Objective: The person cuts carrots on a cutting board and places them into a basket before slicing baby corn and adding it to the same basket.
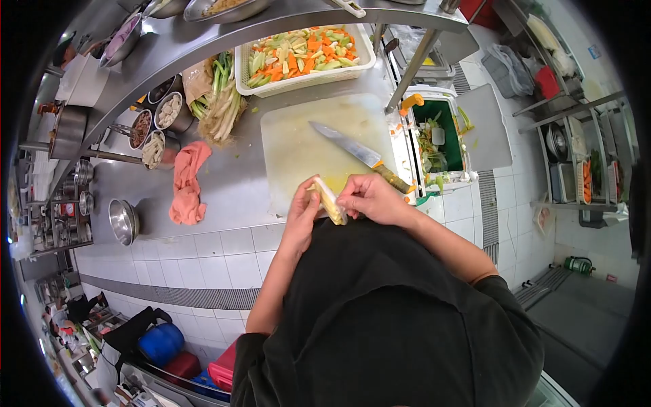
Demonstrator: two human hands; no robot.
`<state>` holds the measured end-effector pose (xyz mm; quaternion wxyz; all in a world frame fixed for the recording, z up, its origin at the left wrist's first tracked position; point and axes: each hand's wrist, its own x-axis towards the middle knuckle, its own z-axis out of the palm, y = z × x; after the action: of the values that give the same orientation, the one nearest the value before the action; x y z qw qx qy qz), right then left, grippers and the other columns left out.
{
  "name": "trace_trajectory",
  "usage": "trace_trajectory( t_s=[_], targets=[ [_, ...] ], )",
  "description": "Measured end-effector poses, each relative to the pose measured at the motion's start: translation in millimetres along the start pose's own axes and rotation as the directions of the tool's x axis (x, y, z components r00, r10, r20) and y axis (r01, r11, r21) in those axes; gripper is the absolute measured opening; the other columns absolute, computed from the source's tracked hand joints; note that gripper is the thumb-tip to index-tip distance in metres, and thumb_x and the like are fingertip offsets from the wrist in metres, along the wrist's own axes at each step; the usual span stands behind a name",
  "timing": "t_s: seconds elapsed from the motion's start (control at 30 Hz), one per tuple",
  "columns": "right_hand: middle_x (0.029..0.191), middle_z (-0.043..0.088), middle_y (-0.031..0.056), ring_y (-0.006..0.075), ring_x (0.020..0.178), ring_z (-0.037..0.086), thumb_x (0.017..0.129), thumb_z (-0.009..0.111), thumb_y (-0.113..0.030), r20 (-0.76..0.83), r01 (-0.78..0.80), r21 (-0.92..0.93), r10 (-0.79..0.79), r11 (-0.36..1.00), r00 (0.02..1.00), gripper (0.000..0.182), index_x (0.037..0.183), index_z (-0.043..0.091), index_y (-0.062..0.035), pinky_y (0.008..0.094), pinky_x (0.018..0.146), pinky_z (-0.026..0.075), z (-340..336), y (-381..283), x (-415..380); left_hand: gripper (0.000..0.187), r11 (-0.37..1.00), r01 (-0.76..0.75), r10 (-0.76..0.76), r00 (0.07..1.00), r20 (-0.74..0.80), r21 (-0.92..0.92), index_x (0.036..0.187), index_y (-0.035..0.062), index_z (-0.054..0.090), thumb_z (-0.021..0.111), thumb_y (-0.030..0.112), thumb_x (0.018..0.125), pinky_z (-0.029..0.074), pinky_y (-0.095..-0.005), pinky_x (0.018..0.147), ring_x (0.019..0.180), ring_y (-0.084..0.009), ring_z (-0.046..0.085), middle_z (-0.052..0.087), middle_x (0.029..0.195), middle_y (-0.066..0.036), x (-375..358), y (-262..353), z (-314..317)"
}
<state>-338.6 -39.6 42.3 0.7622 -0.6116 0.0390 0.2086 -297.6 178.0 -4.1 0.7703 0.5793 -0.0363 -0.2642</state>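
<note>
My left hand (303,207) is closed around a pale yellow-and-white oblong piece of food (328,201), held just above the counter's near edge. At its lower end, something thin and translucent like film shows; I cannot make out exactly what. My right hand (369,198) pinches at the side of the same piece with thumb and fingers. Beyond both hands lies a cutting board (291,146), wet and yellow-stained near the front. A kitchen knife (346,144) rests on it, blade pointing to the far left, its worn handle at the right edge.
A white basket (305,80) of cut vegetables (305,51) stands behind the board. Leeks or scallions (220,108), a pink cloth (187,182) and a steel bowl (123,222) are to the left. An open bin (437,132) with scraps stands right. A steel shelf (271,24) overhangs the back.
</note>
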Motion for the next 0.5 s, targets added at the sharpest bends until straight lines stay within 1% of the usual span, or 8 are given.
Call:
trace_trajectory(
  t_s=[0.03, 0.07, 0.13, 0.2, 0.23, 0.3, 0.43, 0.5],
  targets=[
    [0.087, 0.069, 0.0037, 0.0083, 0.074, 0.064, 0.101, 0.070, -0.009, 0.001, 0.000, 0.001, 0.000, 1.000, 1.000, 0.012, 0.094, 0.062, -0.0018, 0.0244, 0.070, 0.054, 4, 3, 2, 0.065, 0.960, 0.194, -0.184, 0.981, 0.066, -0.203, 0.156, 0.0112, 0.040, 0.069, 0.037, 0.103, 0.048, -0.0364, 0.104, 0.119, -0.0193, 0.060, 0.061, 0.131, -0.010, -1, 3, 0],
    [0.085, 0.069, 0.0031, 0.0081, 0.072, 0.061, 0.102, 0.069, -0.009, 0.048, 0.051, -0.005, -0.051, 0.999, 0.998, 0.014, 0.092, 0.061, -0.0021, 0.0257, 0.066, 0.052, 9, 10, 3, 0.065, 0.841, 0.385, -0.348, 0.923, 0.166, -0.380, 0.156, 0.0131, 0.039, 0.067, 0.041, 0.104, 0.048, -0.0383, 0.104, 0.121, -0.0212, 0.059, 0.060, 0.132, -0.010, -4, 8, 2],
    [0.083, 0.068, 0.0025, 0.0078, 0.069, 0.059, 0.102, 0.068, -0.009, 0.098, 0.098, -0.005, -0.097, 0.995, 0.990, 0.015, 0.091, 0.060, -0.0025, 0.0270, 0.062, 0.049, 14, 19, 5, 0.071, 0.827, 0.394, -0.342, 0.919, 0.199, -0.400, 0.157, 0.0167, 0.038, 0.072, 0.041, 0.100, 0.048, -0.0405, 0.105, 0.125, -0.0243, 0.056, 0.058, 0.133, -0.009, -3, 8, 4],
    [0.081, 0.067, 0.0039, 0.0117, 0.066, 0.058, 0.099, 0.068, -0.005, 0.077, 0.199, -0.141, -0.190, 0.970, 0.979, 0.012, 0.091, 0.058, -0.0049, 0.0294, 0.061, 0.048, 14, 18, 6, 0.075, 0.872, 0.410, -0.353, 0.905, 0.236, -0.269, 0.151, 0.0177, 0.040, 0.083, 0.024, 0.089, 0.049, -0.0396, 0.105, 0.127, -0.0234, 0.054, 0.057, 0.130, -0.007, 3, 8, 5],
    [0.081, 0.067, 0.0039, 0.0117, 0.066, 0.058, 0.099, 0.068, -0.005, 0.077, 0.198, -0.142, -0.189, 0.970, 0.979, 0.012, 0.091, 0.058, -0.0049, 0.0294, 0.061, 0.048, 11, 15, 2, 0.075, 0.872, 0.409, -0.352, 0.906, 0.236, -0.270, 0.151, 0.0177, 0.040, 0.083, 0.024, 0.089, 0.049, -0.0396, 0.105, 0.127, -0.0234, 0.054, 0.057, 0.130, -0.007, 3, 6, 5],
    [0.082, 0.067, 0.0086, 0.0224, 0.067, 0.063, 0.094, 0.068, -0.001, 0.064, 0.249, -0.530, -0.255, 0.811, 0.965, 0.010, 0.096, 0.059, -0.0069, 0.0347, 0.063, 0.050, 8, -10, -12, 0.075, 0.880, 0.331, -0.240, 0.929, 0.283, -0.340, 0.137, 0.0187, 0.047, 0.084, 0.002, 0.074, 0.050, -0.0400, 0.105, 0.125, -0.0238, 0.054, 0.054, 0.129, -0.006, 4, 2, 4],
    [0.082, 0.065, 0.0102, 0.0204, 0.070, 0.063, 0.091, 0.072, -0.002, 0.030, 0.246, -0.629, -0.293, 0.738, 0.956, 0.013, 0.096, 0.060, -0.0044, 0.0321, 0.065, 0.051, 9, -9, -18, 0.074, 0.878, 0.211, -0.093, 0.956, 0.279, -0.429, 0.127, 0.0182, 0.048, 0.075, -0.010, 0.064, 0.051, -0.0406, 0.104, 0.124, -0.0247, 0.055, 0.051, 0.131, -0.005, 5, 0, 12],
    [0.080, 0.066, 0.0129, 0.0252, 0.069, 0.063, 0.090, 0.069, 0.000, 0.061, 0.360, -0.802, -0.534, 0.476, 0.843, 0.011, 0.097, 0.062, -0.0048, 0.0334, 0.065, 0.052, 8, -3, -15, 0.073, 0.885, 0.131, -0.034, 0.975, 0.219, -0.447, 0.122, 0.0177, 0.048, 0.067, -0.014, 0.059, 0.051, -0.0408, 0.103, 0.124, -0.0255, 0.054, 0.048, 0.132, -0.006, 7, 5, 16]
  ],
)
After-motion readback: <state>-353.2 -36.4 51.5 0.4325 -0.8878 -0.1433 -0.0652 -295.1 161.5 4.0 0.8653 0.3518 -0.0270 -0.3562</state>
